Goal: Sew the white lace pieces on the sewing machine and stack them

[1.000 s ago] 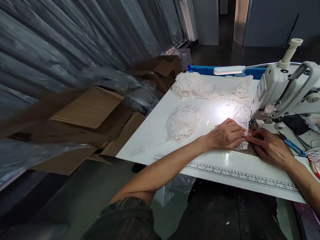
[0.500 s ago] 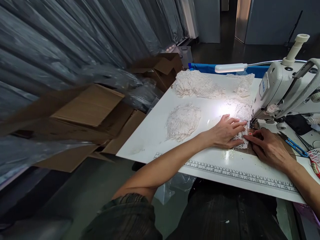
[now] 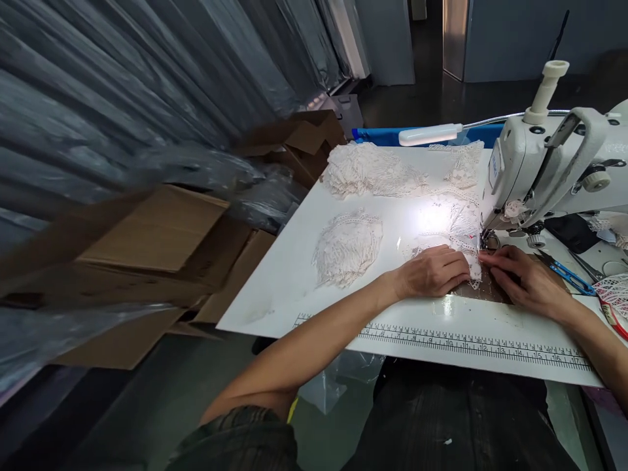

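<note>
A piece of white lace (image 3: pixel 473 267) lies under the needle end of a white sewing machine (image 3: pixel 515 170). My left hand (image 3: pixel 434 271) rests on this lace from the left, its fingers bent and held together, covering part of it. At the lace's right edge, just in front of the presser foot (image 3: pixel 485 241), my right hand (image 3: pixel 527 281) has thumb and forefinger pinched together. Its fingertips partly hide what they hold. More lace (image 3: pixel 456 219) spreads behind the needle under a bright lamp spot.
Lace piles (image 3: pixel 349 248) lie on the white table (image 3: pixel 275 294), with a larger heap (image 3: pixel 363 169) at the back. Blue thread snips (image 3: pixel 572 276) and scissors (image 3: pixel 586 265) lie right of my right hand. A lamp (image 3: pixel 430 135) hangs behind; open cardboard boxes (image 3: pixel 157 229) stand left.
My left hand's fingers, spread flat on the lace before, are now drawn together and bent. The small red-marked tag by my right fingertips no longer shows there. The whole view has shifted slightly.
</note>
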The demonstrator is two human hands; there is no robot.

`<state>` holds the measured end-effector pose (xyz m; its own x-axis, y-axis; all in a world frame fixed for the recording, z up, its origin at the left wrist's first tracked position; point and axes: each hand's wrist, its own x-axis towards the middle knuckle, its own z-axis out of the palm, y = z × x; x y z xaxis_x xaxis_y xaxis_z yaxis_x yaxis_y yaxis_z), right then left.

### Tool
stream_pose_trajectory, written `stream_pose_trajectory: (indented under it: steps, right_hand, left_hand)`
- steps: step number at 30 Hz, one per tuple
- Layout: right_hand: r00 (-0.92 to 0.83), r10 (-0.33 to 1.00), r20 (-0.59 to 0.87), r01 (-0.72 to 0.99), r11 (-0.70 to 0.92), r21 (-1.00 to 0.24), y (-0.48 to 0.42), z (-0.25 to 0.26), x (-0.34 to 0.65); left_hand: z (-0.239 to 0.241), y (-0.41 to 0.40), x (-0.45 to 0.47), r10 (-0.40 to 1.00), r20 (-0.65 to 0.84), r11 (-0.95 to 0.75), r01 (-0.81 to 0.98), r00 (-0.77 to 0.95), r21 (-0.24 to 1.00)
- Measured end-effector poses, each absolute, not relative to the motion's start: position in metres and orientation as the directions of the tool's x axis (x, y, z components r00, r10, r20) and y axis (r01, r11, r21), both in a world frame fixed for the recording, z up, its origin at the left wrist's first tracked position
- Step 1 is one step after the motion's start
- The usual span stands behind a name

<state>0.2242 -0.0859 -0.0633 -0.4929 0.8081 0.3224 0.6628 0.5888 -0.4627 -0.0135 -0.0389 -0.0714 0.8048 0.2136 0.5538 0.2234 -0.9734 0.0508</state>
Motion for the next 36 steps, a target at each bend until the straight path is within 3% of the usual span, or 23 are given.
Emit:
stream_pose_trajectory:
  steps: [4, 10, 15, 22, 36]
  right_hand:
    - [-0.477, 0.825, 0.303, 0.633, 0.561, -0.533, -0.0837, -0.0562, 0.2319]
    - [-0.61, 0.718, 0.334, 0.581, 0.692, -0.428, -0.0886, -0.0531, 0.2296]
    - [-0.673, 0.663, 0.328, 0.578, 0.748, -0.326, -0.0925, -0.0536, 0.2245]
    - [-0.681, 0.651, 0.334, 0.559, 0.758, -0.338, -0.0912, -0.0563, 0.2255]
    - [-0.691, 0.656, 0.303, 0.556, 0.751, -0.356, -0.0925, -0.0558, 0.2256]
  left_hand:
    - [-0.0718, -0.0391, -0.0103, 0.264, 0.639, -0.961, 0.254, 0.722, 0.11]
    - [-0.0696, -0.0411, -0.0077, 0.278, 0.748, -0.953, 0.271, 0.603, 0.135]
    - [-0.069, -0.0435, -0.0085, 0.192, 0.678, -0.978, 0.194, 0.71, 0.075]
    - [-0.0703, -0.0428, -0.0103, 0.201, 0.576, -0.976, 0.214, 0.792, 0.047]
    - [-0.0742, -0.0413, -0.0084, 0.233, 0.591, -0.968, 0.243, 0.772, 0.065]
